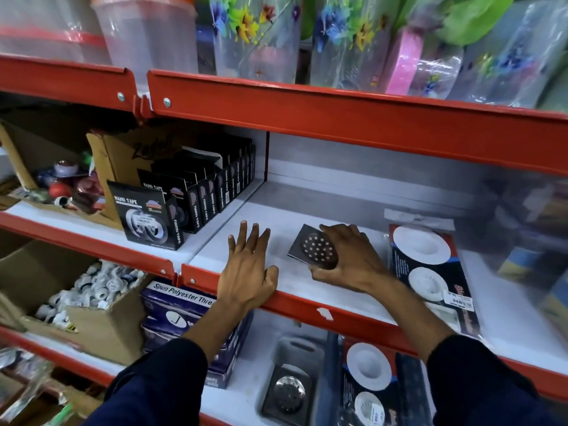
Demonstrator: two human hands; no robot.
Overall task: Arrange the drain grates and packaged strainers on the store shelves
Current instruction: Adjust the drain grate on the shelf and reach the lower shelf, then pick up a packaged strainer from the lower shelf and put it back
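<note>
Lying flat on the white middle shelf (276, 210), a square metal drain grate (310, 245) with a round perforated centre is gripped by the right hand (350, 259), whose fingers are curled over its right edge and thumb pressed at its near corner. The left hand (247, 265) is laid open and flat on the shelf just left of the grate, fingers spread, thumb hooked over the red front rail (307, 305); nothing is held in it. Just right of the grate, a packaged strainer set (430, 272) with two white round strainers is seen lying on the same shelf. On the shelf below, a second drain grate (289, 392) and another strainer package (375, 382) are placed side by side. Black nano tape boxes (184, 195) are stood to the left, beyond the left hand.
</note>
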